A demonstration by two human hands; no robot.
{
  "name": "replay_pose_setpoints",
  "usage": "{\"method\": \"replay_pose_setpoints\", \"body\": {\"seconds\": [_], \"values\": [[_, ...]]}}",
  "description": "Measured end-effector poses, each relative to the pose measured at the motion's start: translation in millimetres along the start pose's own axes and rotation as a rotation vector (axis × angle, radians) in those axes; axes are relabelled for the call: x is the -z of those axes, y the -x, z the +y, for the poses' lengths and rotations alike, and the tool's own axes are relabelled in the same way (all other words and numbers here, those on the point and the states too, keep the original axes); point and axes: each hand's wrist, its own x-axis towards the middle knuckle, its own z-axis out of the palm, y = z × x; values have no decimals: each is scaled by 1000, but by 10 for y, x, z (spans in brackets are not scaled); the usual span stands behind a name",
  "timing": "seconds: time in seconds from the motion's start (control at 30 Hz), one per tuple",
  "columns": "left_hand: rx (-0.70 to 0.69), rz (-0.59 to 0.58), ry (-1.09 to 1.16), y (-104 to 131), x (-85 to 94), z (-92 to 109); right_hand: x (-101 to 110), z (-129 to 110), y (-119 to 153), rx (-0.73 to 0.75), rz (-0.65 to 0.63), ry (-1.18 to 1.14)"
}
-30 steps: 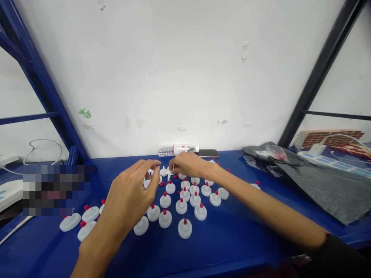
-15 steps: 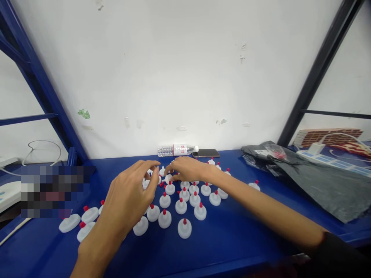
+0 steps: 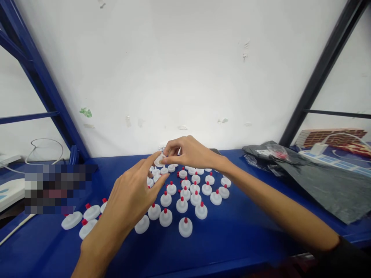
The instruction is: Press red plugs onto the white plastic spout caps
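My right hand pinches a white nozzle cap between thumb and fingers, raised above the blue tabletop. My left hand is beside it, thumb and forefinger spread apart; the forefinger reaches up to the cap's edge, and whether it touches cannot be told. Below and around both hands stand many round white nozzle caps with red tips, such as the front one. White caps without visible red tips lie close together under the hands, partly hidden by the left fingers.
More red-tipped caps stand at the left. Along the back wall a plastic bottle and a dark phone are mostly hidden behind my right hand. Dark plastic bags and a power strip lie at the right. Blue posts frame the left side.
My right hand has risen from among the caps and now holds a white cap up near my left fingers. The left hand has stayed nearly in place. The view has shifted slightly.
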Motion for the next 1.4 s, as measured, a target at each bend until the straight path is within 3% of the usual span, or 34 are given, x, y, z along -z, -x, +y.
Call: {"method": "replay_pose_setpoints", "body": {"seconds": [0.1,0.2,0.4,0.6,0.77,1.07,1.27,1.4], "values": [[5,24,-2,-3,17,2,44,-104,32,6,-4,-167],[22,68,-32,-4,22,-12,92,-138,48,20,-123,-152],[60,261,-164,-1,17,-78,25,-153,68,-115,-264,355],[94,216,-59,8,69,-55,-211,-233,109,-279,-496,484],[188,166,-20,0,91,-12,-316,-210,91,-332,-546,555],[222,152,18,5,101,-11,-392,-134,93,-314,-497,550],[197,197,50,-22,82,4,-28,-157,85,-248,-273,426],[95,208,53,40,174,35,237,-350,381,-203,-80,261]]}}
